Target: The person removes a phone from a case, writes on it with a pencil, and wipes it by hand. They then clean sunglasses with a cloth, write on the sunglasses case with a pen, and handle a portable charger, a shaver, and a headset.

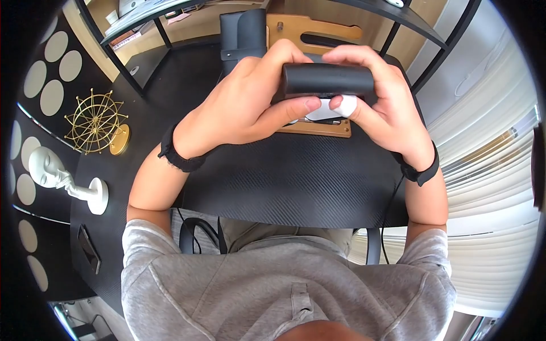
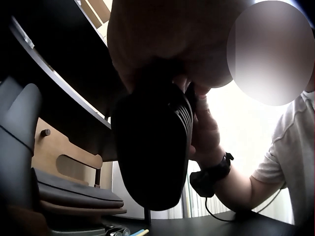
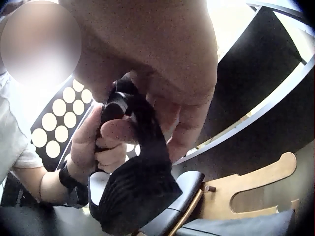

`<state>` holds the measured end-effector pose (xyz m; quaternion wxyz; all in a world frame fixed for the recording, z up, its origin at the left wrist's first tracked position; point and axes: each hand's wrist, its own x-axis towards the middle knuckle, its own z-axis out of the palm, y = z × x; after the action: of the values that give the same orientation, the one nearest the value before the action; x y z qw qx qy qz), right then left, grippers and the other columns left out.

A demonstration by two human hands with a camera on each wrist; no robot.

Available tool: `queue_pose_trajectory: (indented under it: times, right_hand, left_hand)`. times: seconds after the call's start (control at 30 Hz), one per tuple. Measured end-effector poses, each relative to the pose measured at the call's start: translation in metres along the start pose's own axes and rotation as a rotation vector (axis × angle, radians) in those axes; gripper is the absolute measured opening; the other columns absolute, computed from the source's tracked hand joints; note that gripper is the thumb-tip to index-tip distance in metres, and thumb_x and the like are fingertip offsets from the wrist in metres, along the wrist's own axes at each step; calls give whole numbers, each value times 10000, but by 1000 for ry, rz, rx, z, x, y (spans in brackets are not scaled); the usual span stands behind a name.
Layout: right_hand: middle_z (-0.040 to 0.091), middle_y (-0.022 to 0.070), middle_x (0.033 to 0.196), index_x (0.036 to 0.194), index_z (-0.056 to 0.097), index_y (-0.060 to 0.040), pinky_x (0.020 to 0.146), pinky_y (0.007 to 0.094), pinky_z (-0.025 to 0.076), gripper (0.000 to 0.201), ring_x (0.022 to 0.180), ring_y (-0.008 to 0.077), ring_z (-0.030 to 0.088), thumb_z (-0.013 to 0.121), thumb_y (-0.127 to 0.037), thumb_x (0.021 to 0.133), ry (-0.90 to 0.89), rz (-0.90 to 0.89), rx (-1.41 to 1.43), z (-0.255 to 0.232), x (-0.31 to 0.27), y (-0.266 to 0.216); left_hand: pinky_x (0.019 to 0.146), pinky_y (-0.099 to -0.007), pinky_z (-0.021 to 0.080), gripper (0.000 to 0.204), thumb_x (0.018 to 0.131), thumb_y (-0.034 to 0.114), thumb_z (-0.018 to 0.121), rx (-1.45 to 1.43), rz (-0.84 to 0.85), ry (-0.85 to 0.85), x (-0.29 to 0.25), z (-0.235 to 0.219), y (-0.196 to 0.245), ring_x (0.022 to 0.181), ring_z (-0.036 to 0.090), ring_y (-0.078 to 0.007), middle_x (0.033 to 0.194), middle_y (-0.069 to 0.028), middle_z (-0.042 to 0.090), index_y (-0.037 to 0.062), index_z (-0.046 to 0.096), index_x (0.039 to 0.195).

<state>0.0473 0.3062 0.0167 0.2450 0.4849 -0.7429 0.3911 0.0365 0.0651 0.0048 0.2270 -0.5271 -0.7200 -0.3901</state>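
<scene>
Both hands hold a black, smooth, rounded case (image 1: 329, 79) above the wooden desk organizer. My left hand (image 1: 242, 105) grips its left end, thumb along the near lower edge. The right hand (image 1: 392, 94) grips the other end, its thumb, wrapped in white, close to the left thumb tip. In the left wrist view the case (image 2: 150, 152) is a dark, long shape with ridges along one side. The right wrist view shows the case (image 3: 138, 199) below the fingers, with a pale patch at its left side. The case's inside is hidden from the head view.
Behind the hands stands the wooden organizer (image 1: 315, 24), with a dark leather pouch (image 1: 243, 37) at its left. A gold wheel ornament (image 1: 96, 122), a white figurine (image 1: 98, 196) and a phone (image 1: 89, 248) are at the left. A black shelf (image 1: 421, 25) rises over the back of the desk.
</scene>
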Motion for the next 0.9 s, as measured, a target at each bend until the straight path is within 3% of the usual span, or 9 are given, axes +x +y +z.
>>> queue_pose_trajectory:
  times: [0.07,0.17,0.27,0.37,0.47,0.67,0.9]
  right_hand:
    - [674,88,863,1190,597,-47,681,332,529,392,757,237,694,792,-229,902,-2,16,-10,2,0,-1]
    - [681,93,870,1177,592,-51,683,341,538,399,767,255,703,805,-221,884,2,29,-20,3,-2,1]
    - [684,97,863,1148,589,-52,674,351,539,395,759,270,702,814,-219,870,-21,35,-62,2,-4,2]
    - [682,102,852,1130,583,-49,662,356,539,397,745,280,698,821,-209,856,-31,17,-102,2,-5,4]
    - [676,110,845,1117,583,-45,653,360,535,396,736,288,695,827,-198,845,-24,-17,-122,3,-6,8]
    - [671,125,859,1103,599,-39,661,375,531,382,747,316,689,830,-170,828,-49,20,-122,-1,-6,6]
    - [670,143,937,1176,630,-45,696,362,534,336,769,329,683,760,-151,885,14,-169,-193,-1,2,9]
  left_hand:
    - [592,-368,507,387,931,182,775,30,-11,6,0,-1,1,663,705,-311,744,-147,682,10,503,1145]
    - [694,-304,542,408,915,156,773,-12,-120,-71,-1,-5,1,772,708,-212,891,-118,696,0,511,1188]
    - [688,-314,554,397,915,142,775,34,-166,-100,-3,-3,1,780,733,-228,895,-130,710,9,512,1181]
    - [582,-369,508,403,915,175,794,-5,-34,-1,-3,6,-6,669,701,-324,766,-158,686,14,516,1157]
    - [703,-321,565,405,904,132,790,57,-86,-80,-4,1,-3,831,761,-258,925,-146,734,20,514,1178]
    - [726,-312,565,386,892,133,796,36,-93,-60,-1,3,-2,830,759,-242,893,-125,730,24,536,1156]
    - [598,-270,474,247,916,191,751,-141,-148,-89,5,-5,-5,632,646,-164,737,-59,655,17,620,1034]
